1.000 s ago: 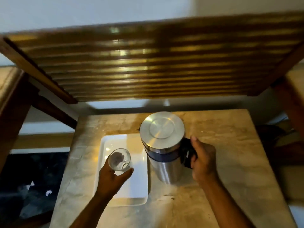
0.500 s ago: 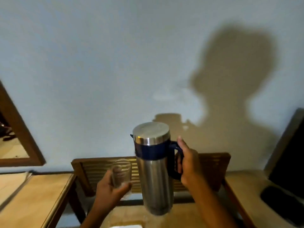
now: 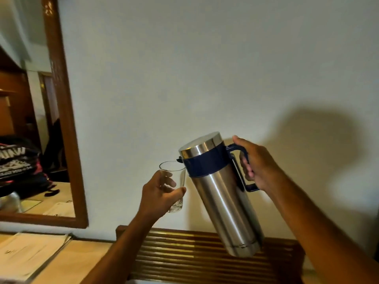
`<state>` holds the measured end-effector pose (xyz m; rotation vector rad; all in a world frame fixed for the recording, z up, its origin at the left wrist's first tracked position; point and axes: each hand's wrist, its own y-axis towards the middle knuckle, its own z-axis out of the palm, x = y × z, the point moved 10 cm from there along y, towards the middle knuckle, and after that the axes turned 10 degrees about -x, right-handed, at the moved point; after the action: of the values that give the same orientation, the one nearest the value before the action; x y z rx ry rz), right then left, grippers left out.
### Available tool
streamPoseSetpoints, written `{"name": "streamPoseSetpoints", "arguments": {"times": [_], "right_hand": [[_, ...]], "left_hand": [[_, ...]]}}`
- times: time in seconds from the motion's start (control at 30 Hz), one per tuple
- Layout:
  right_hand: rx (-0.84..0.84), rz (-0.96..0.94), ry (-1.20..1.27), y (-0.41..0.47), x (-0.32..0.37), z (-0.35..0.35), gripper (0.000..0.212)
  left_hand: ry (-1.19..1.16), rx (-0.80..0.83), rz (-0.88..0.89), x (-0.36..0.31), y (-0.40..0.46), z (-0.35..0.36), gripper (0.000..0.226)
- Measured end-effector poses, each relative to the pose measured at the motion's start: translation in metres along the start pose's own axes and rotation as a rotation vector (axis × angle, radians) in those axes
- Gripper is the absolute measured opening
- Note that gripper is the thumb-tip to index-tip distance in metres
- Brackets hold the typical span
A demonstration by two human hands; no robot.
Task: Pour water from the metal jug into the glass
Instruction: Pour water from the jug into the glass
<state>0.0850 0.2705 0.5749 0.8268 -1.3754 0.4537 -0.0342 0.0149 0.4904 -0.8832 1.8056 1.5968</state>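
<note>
Up in the air, one metal jug leans with its top toward the left and its bottom down to the right. The right hand is wrapped tight around its blue handle. Its spout sits just at the rim of the one glass, which stands straight up in the curled fingers of the left hand.

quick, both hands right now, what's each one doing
Left hand: closed around the glass, held up in the air.
Right hand: closed on the handle of the metal jug, tilted toward the glass.
</note>
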Motion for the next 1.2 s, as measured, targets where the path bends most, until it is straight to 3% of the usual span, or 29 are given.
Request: {"name": "streamPoseSetpoints", "arguments": {"times": [0.53,1.2], "right_hand": [[0.316,-0.219,-0.716,0.045,0.096,0.072,0.062],[0.362,-0.369,-0.907,0.053,0.137,0.086,0.063]], "left_hand": [[-0.012,0.096,0.082,-0.001,0.008,0.002,0.043],[-0.038,0.111,0.128,-0.011,0.004,0.037,0.042]]}}
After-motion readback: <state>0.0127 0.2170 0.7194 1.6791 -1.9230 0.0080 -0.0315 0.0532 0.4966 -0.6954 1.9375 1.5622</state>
